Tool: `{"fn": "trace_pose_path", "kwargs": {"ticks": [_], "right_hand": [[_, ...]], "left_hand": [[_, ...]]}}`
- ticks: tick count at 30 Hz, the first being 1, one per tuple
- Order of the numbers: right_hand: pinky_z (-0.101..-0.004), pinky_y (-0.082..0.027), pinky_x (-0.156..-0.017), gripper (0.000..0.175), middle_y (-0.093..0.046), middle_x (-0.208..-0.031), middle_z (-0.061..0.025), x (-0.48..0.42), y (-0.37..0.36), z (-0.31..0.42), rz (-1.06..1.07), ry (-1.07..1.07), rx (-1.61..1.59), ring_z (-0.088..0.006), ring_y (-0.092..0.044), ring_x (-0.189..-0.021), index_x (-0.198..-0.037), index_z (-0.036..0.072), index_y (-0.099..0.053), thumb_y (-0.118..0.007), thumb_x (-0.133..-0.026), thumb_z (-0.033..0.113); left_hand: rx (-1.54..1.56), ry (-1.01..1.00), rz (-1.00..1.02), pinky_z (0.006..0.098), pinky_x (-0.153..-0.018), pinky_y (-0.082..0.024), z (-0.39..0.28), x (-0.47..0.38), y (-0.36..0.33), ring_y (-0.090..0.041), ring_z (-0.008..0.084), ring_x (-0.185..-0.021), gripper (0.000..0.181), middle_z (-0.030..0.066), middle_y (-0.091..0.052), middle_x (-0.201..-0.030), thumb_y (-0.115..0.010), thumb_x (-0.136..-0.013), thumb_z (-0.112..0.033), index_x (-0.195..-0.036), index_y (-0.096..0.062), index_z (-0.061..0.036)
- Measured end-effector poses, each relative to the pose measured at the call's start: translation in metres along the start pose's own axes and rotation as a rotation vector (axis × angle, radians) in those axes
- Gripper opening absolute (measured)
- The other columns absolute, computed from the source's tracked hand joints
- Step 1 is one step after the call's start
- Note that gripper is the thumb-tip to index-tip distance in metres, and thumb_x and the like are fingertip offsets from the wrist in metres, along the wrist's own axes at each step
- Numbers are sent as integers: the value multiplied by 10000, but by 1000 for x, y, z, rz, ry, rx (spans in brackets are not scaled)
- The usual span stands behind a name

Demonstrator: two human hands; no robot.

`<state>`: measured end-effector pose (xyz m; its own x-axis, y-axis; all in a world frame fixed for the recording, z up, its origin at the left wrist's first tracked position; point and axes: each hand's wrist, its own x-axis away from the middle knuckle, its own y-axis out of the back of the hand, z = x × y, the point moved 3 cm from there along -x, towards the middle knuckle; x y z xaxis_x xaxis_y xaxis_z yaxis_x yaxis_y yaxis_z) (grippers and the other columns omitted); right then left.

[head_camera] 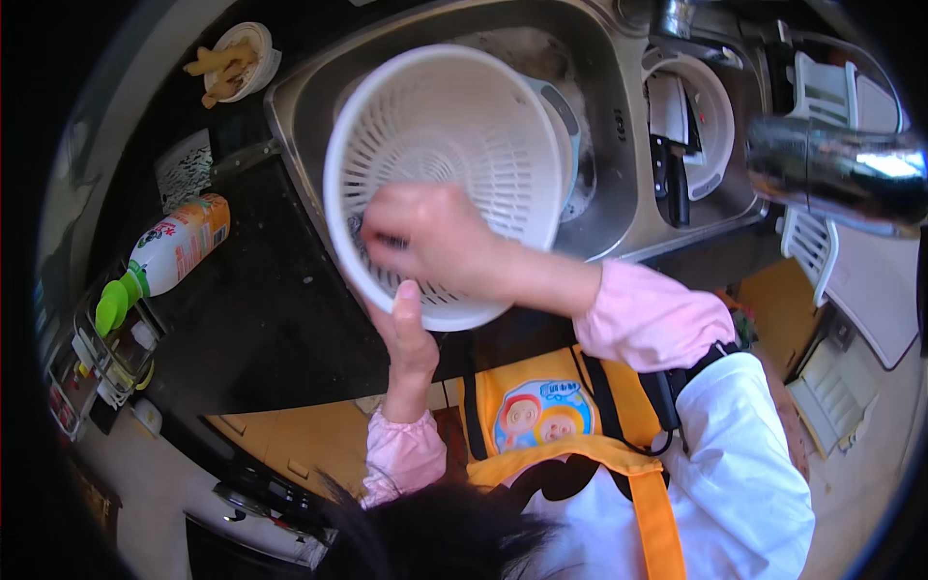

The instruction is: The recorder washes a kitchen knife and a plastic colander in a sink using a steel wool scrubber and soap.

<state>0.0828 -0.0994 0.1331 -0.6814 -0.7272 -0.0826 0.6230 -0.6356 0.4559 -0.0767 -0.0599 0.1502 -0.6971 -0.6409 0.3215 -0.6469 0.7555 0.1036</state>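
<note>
A white plastic colander (507,138) with slotted sides is tilted towards me over the left sink basin (616,181). My left hand (409,333) grips its near rim, with the thumb on the outer edge and the other fingers hidden behind the wall. Inside the colander, my right hand (435,232) is curled against the left wall and blurred by motion. A bit of grey scouring pad (354,224) shows at its fingers; most of it is covered. Behind the colander, a vessel's blue-grey handle (569,116) shows above soapy water (580,196).
In the right basin, a white tub (718,109) holds knives (670,145). A chrome faucet (826,167) juts in at right, near a white rack (826,87). On the black counter (268,312) lie a detergent bottle (181,243) and a bowl (264,69) with ginger (225,65).
</note>
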Motion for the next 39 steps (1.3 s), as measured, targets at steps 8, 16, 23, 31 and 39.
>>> {"fn": "trace_pose_path", "kwargs": {"ticks": [8, 16, 23, 31, 39], "right_hand": [[-383, -484, -609, 69, -609, -754, -88, -4, 4, -1, -90, 118, -79, -292, -604, -685, -727, 77, -619, -647, -683, 121], [-355, -491, -617, 272, -623, -741, -101, -6, 89, 0, -103, -116, 145, -277, -631, -699, -907, 85, -585, -699, -677, 175], [-269, -499, -683, 328, -679, -860, -122, 1, 120, -36, 24, -212, 306, -221, -661, -738, -1029, 79, -663, -695, -707, 132], [-257, -437, -882, 344, -642, -1071, -127, 83, 100, -43, -478, -294, -117, -154, -599, -978, -1113, -34, -605, -634, -770, -24], [-275, -492, -710, 236, -668, -838, -115, 110, 100, -63, -54, -212, 114, -211, -647, -767, -955, 17, -670, -665, -720, 2]], "left_hand": [[318, 280, -44, 386, -1061, -221, -1, 0, 0, -306, 280, -1279, 765, 182, -285, -1390, -496, -784, -297, -1398, -173, 26], [250, 228, 29, 385, -1021, -321, -2, -11, 22, -383, 267, -1240, 723, 169, -351, -1363, -494, -793, -296, -1389, -222, 11], [-444, -251, 356, 381, -1083, -212, -45, -45, 1, -301, 256, -1296, 763, 172, -319, -1379, -576, -754, -130, -1406, -198, -11], [1035, 558, 13, 401, -1053, -276, -13, 0, 0, -377, 273, -1254, 618, 147, -423, -1335, -460, -895, -441, -1312, -356, 2], [1086, 564, -231, 400, -981, -393, -7, -19, 14, -500, 215, -1145, 374, 70, -519, -1249, -428, -962, -270, -1280, -426, -73]]}}
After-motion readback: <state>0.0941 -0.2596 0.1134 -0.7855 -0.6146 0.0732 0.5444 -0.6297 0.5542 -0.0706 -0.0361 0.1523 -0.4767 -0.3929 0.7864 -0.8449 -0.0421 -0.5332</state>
